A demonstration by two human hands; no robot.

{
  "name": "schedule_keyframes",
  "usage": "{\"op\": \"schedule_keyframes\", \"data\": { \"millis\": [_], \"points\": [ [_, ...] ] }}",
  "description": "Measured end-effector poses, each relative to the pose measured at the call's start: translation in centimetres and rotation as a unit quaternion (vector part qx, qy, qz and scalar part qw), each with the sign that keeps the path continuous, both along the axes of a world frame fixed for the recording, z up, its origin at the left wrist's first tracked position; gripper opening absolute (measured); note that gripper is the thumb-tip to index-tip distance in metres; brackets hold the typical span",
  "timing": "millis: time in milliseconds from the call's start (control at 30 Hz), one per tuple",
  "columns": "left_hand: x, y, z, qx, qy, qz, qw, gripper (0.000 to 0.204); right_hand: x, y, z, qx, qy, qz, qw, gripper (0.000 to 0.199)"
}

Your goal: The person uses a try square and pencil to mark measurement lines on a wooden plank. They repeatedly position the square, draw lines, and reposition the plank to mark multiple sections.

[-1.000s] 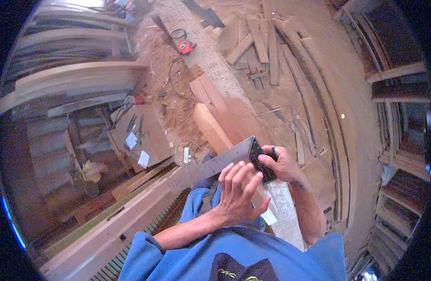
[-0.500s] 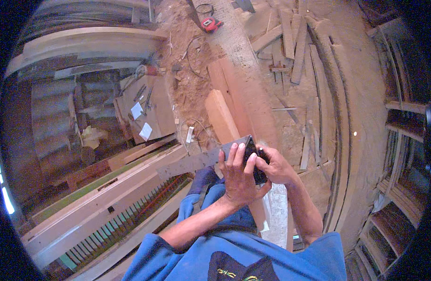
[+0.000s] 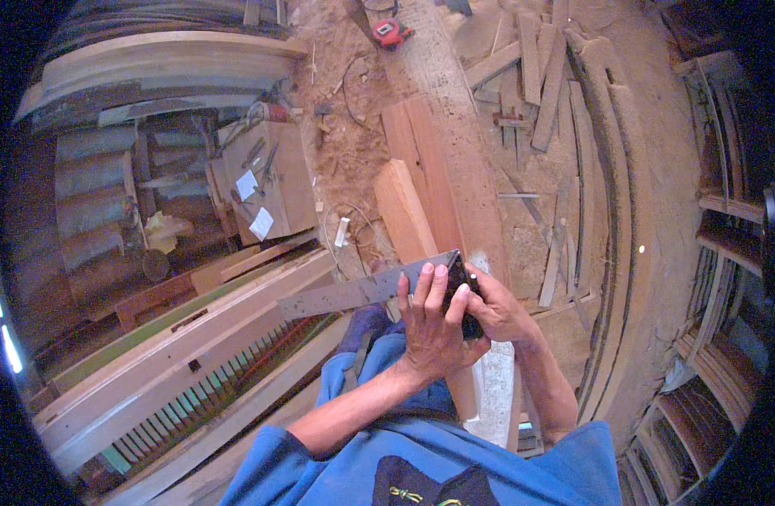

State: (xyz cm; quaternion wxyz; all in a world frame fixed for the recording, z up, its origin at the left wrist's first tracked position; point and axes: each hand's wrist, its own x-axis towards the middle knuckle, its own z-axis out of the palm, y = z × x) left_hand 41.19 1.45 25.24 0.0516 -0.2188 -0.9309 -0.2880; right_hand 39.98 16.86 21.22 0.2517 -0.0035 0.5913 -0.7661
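Note:
A try square with a long metal blade (image 3: 341,297) and a dark stock (image 3: 456,278) is held in front of my body, over the near end of a pale wood piece (image 3: 406,211). My left hand (image 3: 432,329) lies across it, fingers over the blade's inner end and the stock, thumb toward the stock's lower end. My right hand (image 3: 504,310) is closed at the stock's right side, its fingers bent in against it. My hands hide part of the stock, and the right fingertips are partly covered. Beyond the pale piece lies a reddish plank (image 3: 417,139).
A red tape measure (image 3: 390,33) rests at the far end of a long beam (image 3: 438,72). Wood offcuts (image 3: 543,93) litter the sawdust floor on the right. To the left are a slatted wooden piece (image 3: 193,358) and a box (image 3: 278,181) with papers on top.
The view has shifted slightly, so surroundings sit a little further right. The try square has moved slightly, and my right hand's fingers have shifted a little against its stock.

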Motion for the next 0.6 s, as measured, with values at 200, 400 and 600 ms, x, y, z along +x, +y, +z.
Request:
{"op": "schedule_keyframes", "data": {
  "millis": [200,400,600],
  "points": [
    [0.0,-0.1,0.1,0.001,-0.002,-0.003,1.0,0.079,0.1,0.2,-0.1,-0.006,-0.021,0.002,1.0,0.049],
    [-0.1,0.0,0.3,-0.011,-0.006,-0.005,1.0,0.081,0.6,0.2,-0.5,-0.04,-0.039,-0.03,0.998,0.038],
    [-0.3,0.1,0.6,-0.013,-0.006,-0.006,1.0,0.08,-4.0,5.2,3.0,-0.141,-0.044,-0.32,0.936,0.023]
  ]
}}
